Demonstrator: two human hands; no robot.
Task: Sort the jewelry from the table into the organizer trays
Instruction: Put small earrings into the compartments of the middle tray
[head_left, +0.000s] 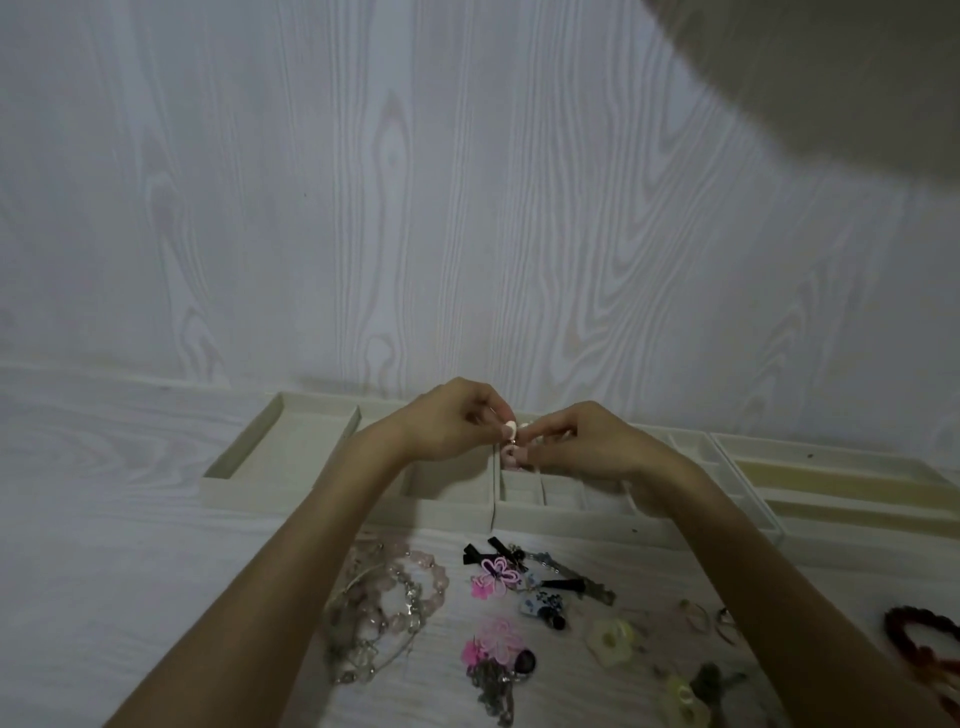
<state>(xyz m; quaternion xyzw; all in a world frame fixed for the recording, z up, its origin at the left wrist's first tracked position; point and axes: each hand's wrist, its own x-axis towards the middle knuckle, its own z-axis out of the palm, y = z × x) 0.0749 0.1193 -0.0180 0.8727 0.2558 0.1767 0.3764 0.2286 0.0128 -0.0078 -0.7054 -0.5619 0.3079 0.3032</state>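
Hands are raised together at frame centre, above the middle cream organizer tray (519, 506). A small pale pink piece (508, 454), probably an earring, though too small to be sure, is pinched between the fingertips of the left hand (447, 423) and the right hand (592, 441); both sets of fingers are curled tight around it. It is held in the air over the tray's small square compartments, not yet set down.

Risk is judged mainly as a drop: the piece is tiny and shared between two pinches, so an uneven release could let it fall into the wrong compartment or bounce off a divider onto the white table (156, 519).

A large-compartment tray (275, 457) lies at 9 o'clock of the hands and a long-slot tray (831, 488) at 3 o'clock.

Unsorted items are left at 6 o'clock, under the forearms: pink bead bracelets (384, 597), pink flower hair clips (493, 571), yellow flower pieces (613, 636). A red-brown bracelet (919, 634) lies at 4 o'clock. These could be swept or tangled by a lowered forearm. Dim light makes small clasps hard to check.
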